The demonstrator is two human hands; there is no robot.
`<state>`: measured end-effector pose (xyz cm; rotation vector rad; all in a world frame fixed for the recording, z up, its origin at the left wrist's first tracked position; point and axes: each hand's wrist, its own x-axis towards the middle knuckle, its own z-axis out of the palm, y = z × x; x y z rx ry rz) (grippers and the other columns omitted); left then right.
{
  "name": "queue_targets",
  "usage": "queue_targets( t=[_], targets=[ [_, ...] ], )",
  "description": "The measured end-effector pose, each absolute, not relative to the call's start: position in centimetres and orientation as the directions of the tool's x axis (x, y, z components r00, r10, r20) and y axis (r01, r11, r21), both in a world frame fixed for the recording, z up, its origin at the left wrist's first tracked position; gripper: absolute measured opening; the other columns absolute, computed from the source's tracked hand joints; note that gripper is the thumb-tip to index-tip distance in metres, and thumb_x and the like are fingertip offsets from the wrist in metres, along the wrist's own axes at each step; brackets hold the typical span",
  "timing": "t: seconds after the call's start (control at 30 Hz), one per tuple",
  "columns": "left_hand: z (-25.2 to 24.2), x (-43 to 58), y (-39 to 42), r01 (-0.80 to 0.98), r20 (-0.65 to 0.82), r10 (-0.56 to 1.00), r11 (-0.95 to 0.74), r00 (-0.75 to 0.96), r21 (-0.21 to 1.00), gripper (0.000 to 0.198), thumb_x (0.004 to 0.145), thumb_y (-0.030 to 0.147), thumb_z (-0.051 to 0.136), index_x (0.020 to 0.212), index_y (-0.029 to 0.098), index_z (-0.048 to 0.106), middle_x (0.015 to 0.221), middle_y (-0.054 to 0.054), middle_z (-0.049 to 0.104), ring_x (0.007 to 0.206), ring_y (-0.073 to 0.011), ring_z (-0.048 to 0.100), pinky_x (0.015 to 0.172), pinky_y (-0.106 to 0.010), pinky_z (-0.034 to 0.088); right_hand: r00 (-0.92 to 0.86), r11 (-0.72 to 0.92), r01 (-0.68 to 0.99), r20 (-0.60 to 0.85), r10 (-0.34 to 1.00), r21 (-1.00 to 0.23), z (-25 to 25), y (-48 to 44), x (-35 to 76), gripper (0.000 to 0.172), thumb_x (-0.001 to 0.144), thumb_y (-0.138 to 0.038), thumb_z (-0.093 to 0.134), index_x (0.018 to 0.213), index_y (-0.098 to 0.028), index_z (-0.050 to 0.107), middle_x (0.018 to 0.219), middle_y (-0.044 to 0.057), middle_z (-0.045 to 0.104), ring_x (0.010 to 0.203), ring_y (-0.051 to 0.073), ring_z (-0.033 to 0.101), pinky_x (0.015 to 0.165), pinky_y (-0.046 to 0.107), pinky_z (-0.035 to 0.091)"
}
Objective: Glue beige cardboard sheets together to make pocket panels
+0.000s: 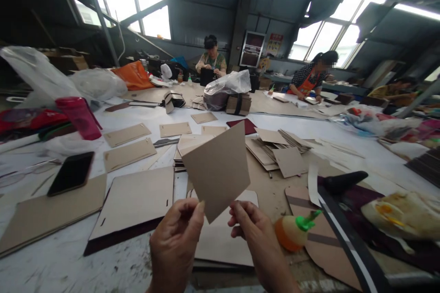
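A square beige board piece (218, 169) is held up in front of me, tilted so one corner points down. My left hand (178, 238) pinches its lower left edge between thumb and fingers. At the lower right edge, the thumb and fingertips of my right hand (252, 233) close on it. Below it lies a pale rounded-corner panel (223, 245) on the table, partly covered by my hands. Just right of my right hand stands a glue bottle (292, 233) with a green cap and amber contents.
Left are a stack of beige panels (137, 197), a phone (71, 174) and a pink bottle (78, 116). Loose pieces (290, 161) lie behind the held board. A black-handled tool (345, 182) and dark strips sit at right. Co-workers (211, 59) work across the table.
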<state>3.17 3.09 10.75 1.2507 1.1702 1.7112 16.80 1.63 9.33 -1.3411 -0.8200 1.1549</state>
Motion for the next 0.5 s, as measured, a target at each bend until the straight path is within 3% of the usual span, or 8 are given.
queue_targets(
  t=[0.13,0.3,0.4,0.5],
  targets=[
    [9.7,3.4,2.9,-0.126,0.175,0.952,-0.211,-0.251,0.969,0.020,0.072,0.032,0.070,0.070,0.015,0.061,0.055,0.003,0.057,0.048,-0.0065,0.051,0.046,-0.012,0.044,0.307,-0.103,-0.280,-0.191,0.932,-0.955,8.9,1.6,17.0,0.038,0.069,-0.052,0.069,0.070,-0.018,0.053,0.058,-0.003,0.052,0.051,0.008,0.044,0.047,0.019,0.038],
    [8.5,3.3,2.6,-0.201,0.101,0.974,-0.142,-0.204,0.969,0.019,0.075,0.033,0.069,0.074,0.017,0.059,0.058,0.004,0.056,0.054,-0.0071,0.052,0.053,-0.015,0.044,0.319,-0.063,-0.277,-0.154,0.935,-0.959,9.9,1.4,17.7,0.036,0.068,-0.047,0.072,0.072,-0.020,0.050,0.059,-0.005,0.052,0.053,0.008,0.044,0.053,0.020,0.037],
    [7.8,2.2,2.5,-0.160,0.084,0.989,-0.104,-0.125,0.982,0.020,0.078,0.034,0.066,0.072,0.016,0.058,0.059,0.004,0.055,0.057,-0.0075,0.051,0.056,-0.017,0.043,0.314,-0.038,-0.193,-0.098,0.944,-0.981,10.8,1.0,18.8,0.032,0.070,-0.044,0.072,0.075,-0.020,0.051,0.060,-0.006,0.052,0.054,0.008,0.046,0.054,0.021,0.037],
    [6.7,0.4,2.6,-0.126,0.050,0.985,-0.072,-0.168,0.989,0.022,0.080,0.036,0.063,0.073,0.016,0.058,0.061,0.004,0.055,0.057,-0.0071,0.050,0.058,-0.018,0.043,0.302,-0.024,-0.011,-0.027,0.953,-1.000,11.3,0.4,20.4,0.027,0.075,-0.042,0.068,0.075,-0.020,0.051,0.060,-0.005,0.053,0.054,0.009,0.047,0.055,0.022,0.038]
  ],
)
